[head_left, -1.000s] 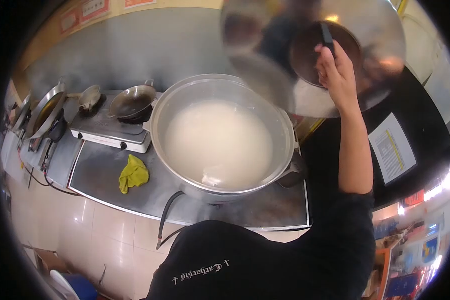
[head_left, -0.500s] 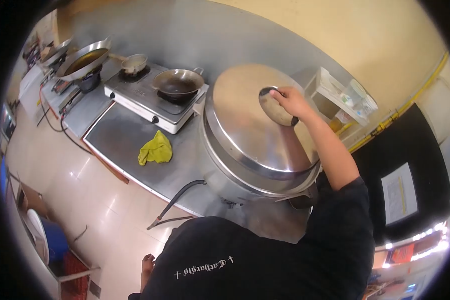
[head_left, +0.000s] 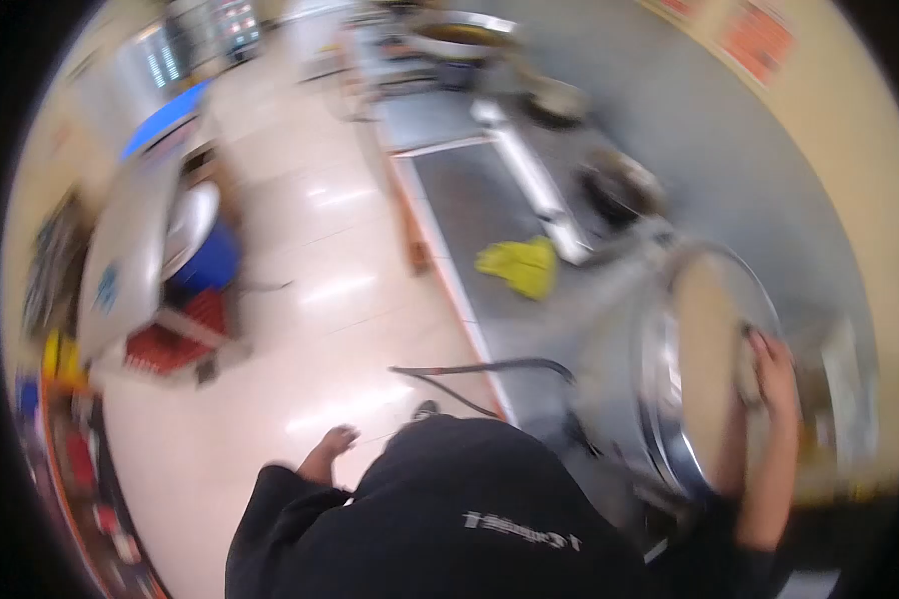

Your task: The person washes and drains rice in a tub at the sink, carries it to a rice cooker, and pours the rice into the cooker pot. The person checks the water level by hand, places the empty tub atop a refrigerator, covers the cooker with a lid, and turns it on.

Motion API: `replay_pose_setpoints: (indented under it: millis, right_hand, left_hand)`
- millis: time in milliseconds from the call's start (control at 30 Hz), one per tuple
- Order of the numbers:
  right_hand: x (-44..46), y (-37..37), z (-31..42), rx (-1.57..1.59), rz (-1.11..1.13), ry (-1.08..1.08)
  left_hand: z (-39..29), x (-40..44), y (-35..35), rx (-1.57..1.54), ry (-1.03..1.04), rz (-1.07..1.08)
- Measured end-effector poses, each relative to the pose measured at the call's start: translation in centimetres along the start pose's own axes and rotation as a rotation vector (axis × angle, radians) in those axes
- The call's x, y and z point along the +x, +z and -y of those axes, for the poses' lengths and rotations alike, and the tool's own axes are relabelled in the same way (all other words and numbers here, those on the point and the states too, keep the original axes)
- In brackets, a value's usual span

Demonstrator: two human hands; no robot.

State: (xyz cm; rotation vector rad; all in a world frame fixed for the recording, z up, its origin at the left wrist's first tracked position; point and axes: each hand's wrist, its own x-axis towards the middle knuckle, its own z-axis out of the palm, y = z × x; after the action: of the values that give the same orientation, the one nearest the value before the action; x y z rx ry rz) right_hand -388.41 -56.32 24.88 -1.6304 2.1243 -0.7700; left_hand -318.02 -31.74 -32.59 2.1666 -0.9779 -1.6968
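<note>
My right hand is closed around the dark handle of a large round metal lid. The lid sits over a big steel pot on the counter at right; blur hides whether its rim touches the pot. Low on the left, beside my dark shirt, my left hand hangs over the floor, near no object. Its fingers are smeared by motion. A crumpled yellow-green cloth lies on the metal counter, left of the pot.
Beyond the cloth is a stove with a dark pan and a smaller pan. A wide wok stands farther back. Black hoses stick out past the counter edge. Across the aisle are a steel table, a blue tub and a red crate.
The view has swung left, bringing the aisle and steel table into sight and shifting pot and lid rightward. My right hand keeps hold of the lid handle. More of my left hand shows.
</note>
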Motion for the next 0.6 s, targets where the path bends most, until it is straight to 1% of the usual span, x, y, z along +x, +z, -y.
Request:
replay_pose_setpoints:
  millis: [33, 67, 100, 133, 200, 233, 333, 433, 467, 500, 567, 600]
  right_hand:
    - [1.7, -0.6, -2.9, 0.053, 0.091, 0.038]
    - [2.3, -0.6, -4.5, 0.114, 0.069, -0.018]
    - [3.4, -0.6, -6.6, 0.08, 0.02, -0.057]
    - [4.6, -0.6, -8.6, 0.043, -0.03, -0.095]
    - [3.7, -0.2, -5.9, 0.047, 0.072, -0.053]
    - [3.6, 0.5, -5.6, 0.044, 0.093, -0.066]
    - [3.1, 0.0, -5.8, 0.099, 0.119, -0.042]
    - [3.8, 0.2, -8.2, 0.13, 0.16, 0.021]
    - [4.9, 0.3, -9.7, 0.104, 0.141, -0.071]
    - [4.8, 0.3, -9.8, 0.09, 0.123, -0.107]
    - [4.1, 0.5, -9.5, 0.059, 0.087, -0.177]
    - [4.9, 0.1, -10.6, -0.013, 0.105, -0.224]
  left_hand:
    - [-1.3, -0.2, 0.6, 0.038, 0.06, -0.079]
    - [-2.9, -0.5, 1.2, 0.08, 0.115, -0.159]
    - [-4.9, -0.9, 1.1, 0.052, 0.06, -0.131]
    - [-6.6, -1.3, 1.0, 0.143, 0.15, -0.178]
    - [-9.8, -3.3, 0.4, 0.063, 0.187, -0.184]
    - [-10.5, -4.4, 0.4, 0.005, 0.21, -0.175]
    - [-9.9, -7.3, 1.4, -0.029, 0.218, -0.231]
    - [-5.7, -9.7, 2.8, -0.001, 0.195, -0.227]
    - [-4.0, -10.5, 3.3, 0.013, 0.129, -0.216]
    - [-1.7, -11.2, 4.0, 0.024, 0.066, -0.203]
    - [7.1, -9.6, 6.2, 0.069, 0.003, -0.212]
    - [8.2, -11.0, 6.2, 0.128, -0.119, -0.096]
